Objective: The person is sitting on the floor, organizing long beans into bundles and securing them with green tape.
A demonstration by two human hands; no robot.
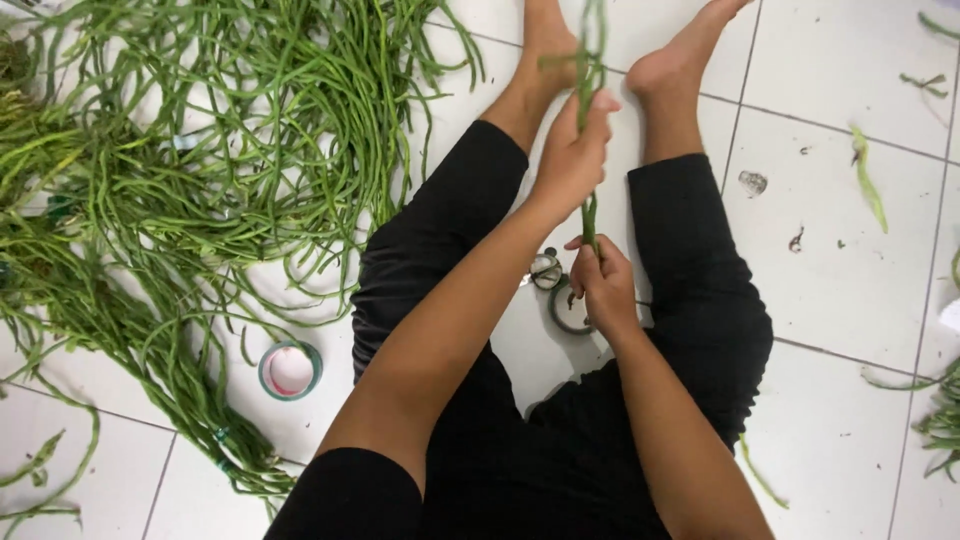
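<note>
I sit on a white tiled floor with my legs in black trousers stretched out. My left hand [575,150] grips a thin bunch of long green beans [590,70] that runs upward past my feet. My right hand [603,285] pinches the lower end of the same bunch just below. Under my right hand, between my legs, lie scissors [546,270] and a ring of tape [566,310], partly hidden by the hand.
A large loose pile of long green beans [200,130] covers the floor at the left, with a tied bundle [190,400] below it. A roll of green tape [290,370] lies beside my left thigh. Scattered bean pieces [868,180] and more beans [940,420] lie at the right.
</note>
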